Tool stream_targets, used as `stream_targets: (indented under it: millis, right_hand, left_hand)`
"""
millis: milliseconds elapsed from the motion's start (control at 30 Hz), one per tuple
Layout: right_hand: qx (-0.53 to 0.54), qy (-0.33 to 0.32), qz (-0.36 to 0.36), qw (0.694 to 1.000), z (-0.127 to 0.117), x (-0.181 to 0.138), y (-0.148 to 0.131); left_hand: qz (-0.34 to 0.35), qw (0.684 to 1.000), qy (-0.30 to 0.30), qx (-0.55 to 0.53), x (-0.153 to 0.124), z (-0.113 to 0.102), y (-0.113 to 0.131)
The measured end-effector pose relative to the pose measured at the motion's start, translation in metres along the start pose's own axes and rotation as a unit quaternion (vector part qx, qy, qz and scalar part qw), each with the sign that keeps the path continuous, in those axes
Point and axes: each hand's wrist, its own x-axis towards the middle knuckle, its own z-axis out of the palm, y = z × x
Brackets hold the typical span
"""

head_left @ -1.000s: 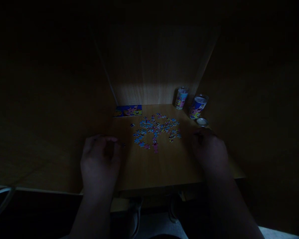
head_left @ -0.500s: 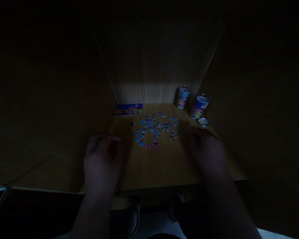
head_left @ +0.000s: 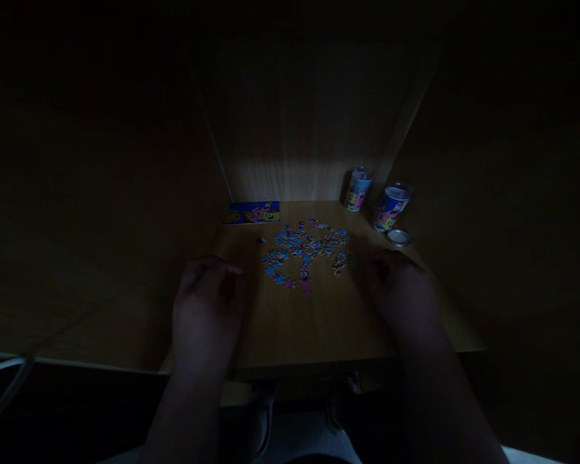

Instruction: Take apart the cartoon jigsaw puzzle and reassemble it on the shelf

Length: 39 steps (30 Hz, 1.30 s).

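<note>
Loose jigsaw puzzle pieces (head_left: 314,245) lie scattered in the middle of the wooden desk (head_left: 314,328); a few pink ones are joined in a short strip (head_left: 306,282) at the near side. My left hand (head_left: 210,296) is left of the pile, thumb and fingers pinched together. A small dark speck shows at its fingertips, too dim to name. To the right of the pile, my right hand (head_left: 401,290) is over the desk with its fingers curled closed. Whatever it may hold is hidden. One dark piece (head_left: 261,240) lies apart, left of the pile.
A cartoon picture card (head_left: 254,212) lies at the back left. Two cartoon-printed cans (head_left: 358,190) (head_left: 390,207) stand at the back right, with a round metal lid (head_left: 399,238) before them. Dark panels enclose both sides and the back. Lighting is very dim.
The view has shifted slightly, so the desk things appear a little further right. My left hand has come slightly closer to the pile. My right hand has barely moved.
</note>
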Motion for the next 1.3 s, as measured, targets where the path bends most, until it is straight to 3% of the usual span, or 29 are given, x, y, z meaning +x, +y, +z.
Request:
stream_targets:
  millis: [300, 733, 1300]
  right_hand:
    - [-0.007, -0.003, 0.000, 1.000, 0.0005, -0.0010, -0.0017]
    - [-0.003, -0.004, -0.010, 1.000, 0.0017, -0.0010, -0.0013]
    - [0.002, -0.014, -0.016, 1.000, 0.0031, -0.0006, -0.0005]
  left_hand:
    - [0.012, 1.000, -0.008, -0.014, 0.0002, 0.0009, -0.0019]
    - [0.053, 0.995, -0.080, -0.042, 0.0003, 0.0069, 0.0019]
    - [0.072, 0.990, -0.107, -0.062, 0.0007, 0.0074, 0.0048]
